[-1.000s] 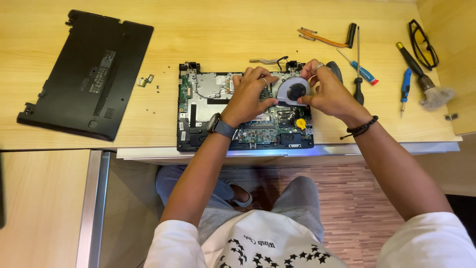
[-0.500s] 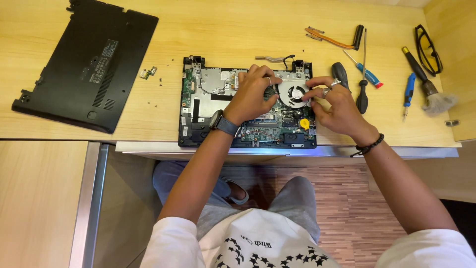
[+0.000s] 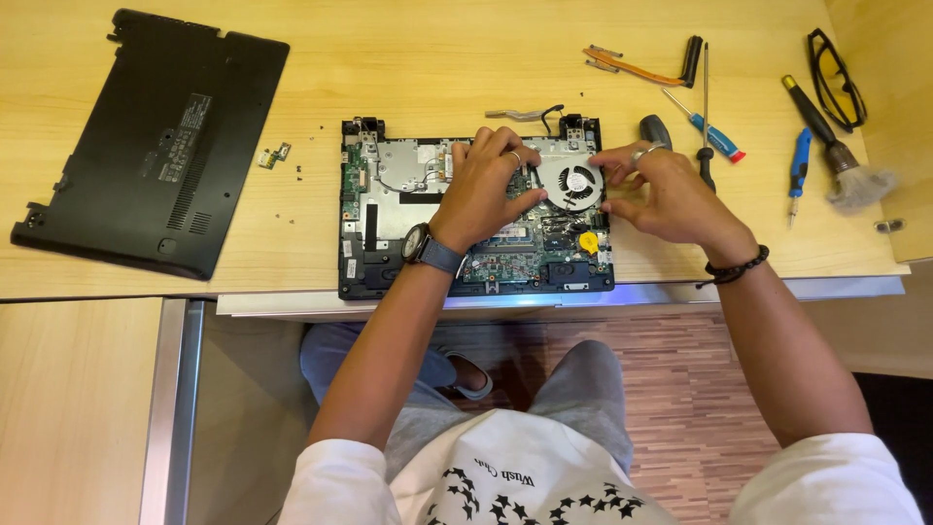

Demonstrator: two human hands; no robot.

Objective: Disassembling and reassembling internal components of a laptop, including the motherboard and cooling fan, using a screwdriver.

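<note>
An opened laptop base lies on the wooden table with its circuit board bare. A round cooling fan sits in its upper right corner. My left hand, with a wristwatch, rests on the board and its fingers touch the fan's left edge. My right hand presses fingertips on the fan's right edge. Both hands seem to grip the fan housing between them.
The black bottom cover lies at the far left, with small screws beside it. Right of the laptop lie screwdrivers, a blue tool, a brush, glasses and an orange-cabled part.
The fan, held tilted above the board a second ago, now lies flat in its corner. Both hands came down with it and stay at its edges.
</note>
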